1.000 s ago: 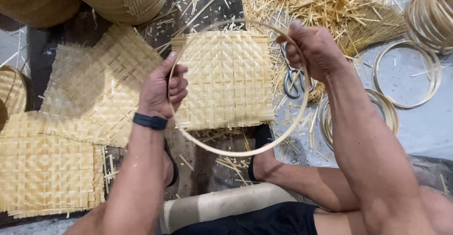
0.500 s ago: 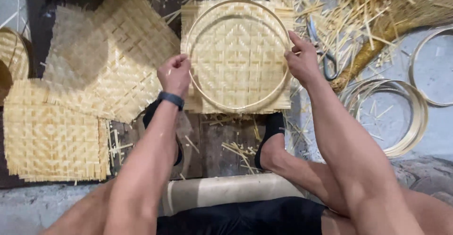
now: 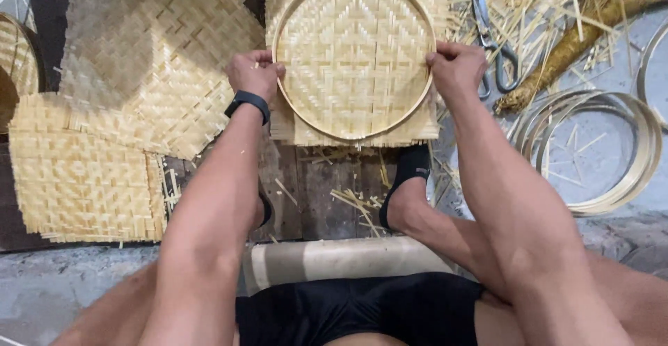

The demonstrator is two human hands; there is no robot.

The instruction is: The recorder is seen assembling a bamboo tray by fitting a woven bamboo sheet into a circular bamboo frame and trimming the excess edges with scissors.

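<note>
Bamboo hoop (image 3: 417, 89) lying flat on square woven mat (image 3: 355, 54), left hand (image 3: 254, 73) and right hand (image 3: 456, 68) gripping opposite rims, frayed mat corners outside hoop, scissors (image 3: 490, 40) near right, spare mats (image 3: 146, 75) left, hoop raised a second ago, now pressed down.

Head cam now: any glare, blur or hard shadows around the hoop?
Head view: light is soft and even, no glare on the bamboo hoop or woven mat; left hand and right hand look sharp, weave crisp; only faint shadow under the forearms; straight mat edges bow slightly toward the frame edges.
</note>
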